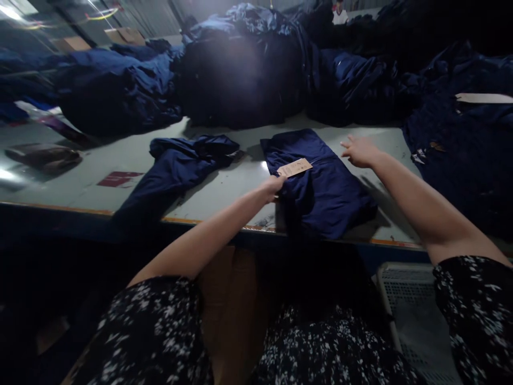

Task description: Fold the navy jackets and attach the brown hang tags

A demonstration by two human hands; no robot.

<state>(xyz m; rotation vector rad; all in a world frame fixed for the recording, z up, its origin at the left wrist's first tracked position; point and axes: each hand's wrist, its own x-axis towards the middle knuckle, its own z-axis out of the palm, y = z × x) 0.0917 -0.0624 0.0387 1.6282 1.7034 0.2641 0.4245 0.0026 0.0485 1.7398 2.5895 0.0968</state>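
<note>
A folded navy cloth garment [328, 203] carries a buff card tag [294, 167], the left hand [272, 187] curled at it, grip unclear, the right hand [359, 151] open, fingers spread, and crumpled navy heaps [240, 69] waiting behind.

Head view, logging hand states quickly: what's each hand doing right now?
Left hand: closed, holding the folded navy garment by its paper tag.
Right hand: open, holding nothing.

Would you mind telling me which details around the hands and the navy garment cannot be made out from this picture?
Head view: the fingertips of the left hand are hidden by the navy garment, so any grip is unclear.
Head view: the print on the paper tag is too small and blurred to read.
Head view: the grey plastic crate is cut off by the bottom edge and partly hidden by patterned clothing.
Head view: the co-worker is cut off by the top edge.
</note>
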